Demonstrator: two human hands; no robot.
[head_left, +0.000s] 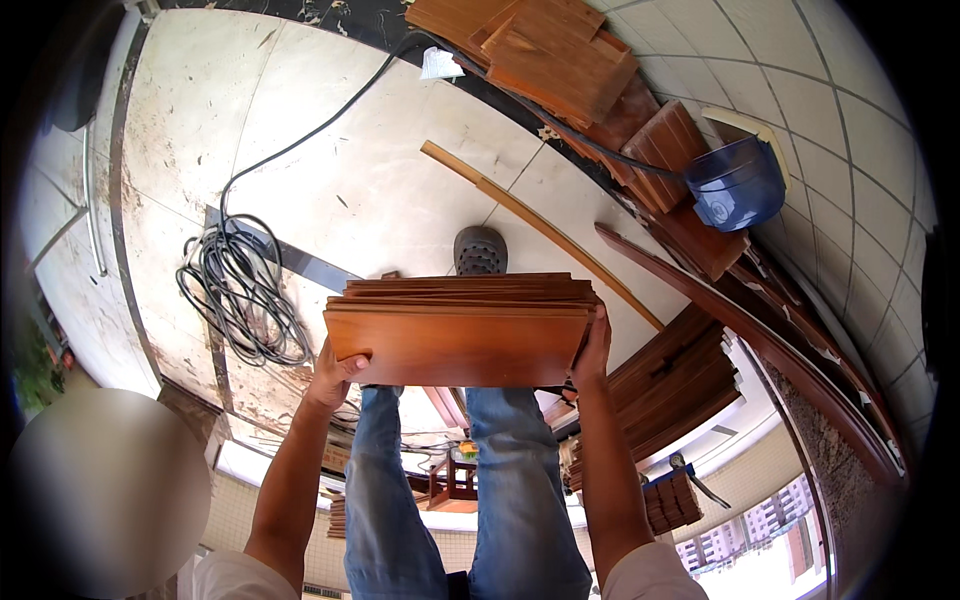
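Observation:
Held out in front of my legs is a stack of reddish-brown wooden boards (455,345), several thin pieces lying one on another with their long sides across my body. My left hand (335,376) grips the stack's left end, its thumb over the face of the nearest board. At the opposite end my right hand (592,345) is closed around the edge; part of its fingers is hidden by the wood. Below the stack my jeans show, and one dark shoe (480,250) sticks out beyond it on the floor.
A coiled black cable (245,290) lies on the left floor tiles (330,150). One long wooden strip (540,225) crosses the floor ahead. Loose boards (560,65) and a blue container (738,183) stand along the tiled wall at right. More stacked planks (660,385) lie beside my right arm.

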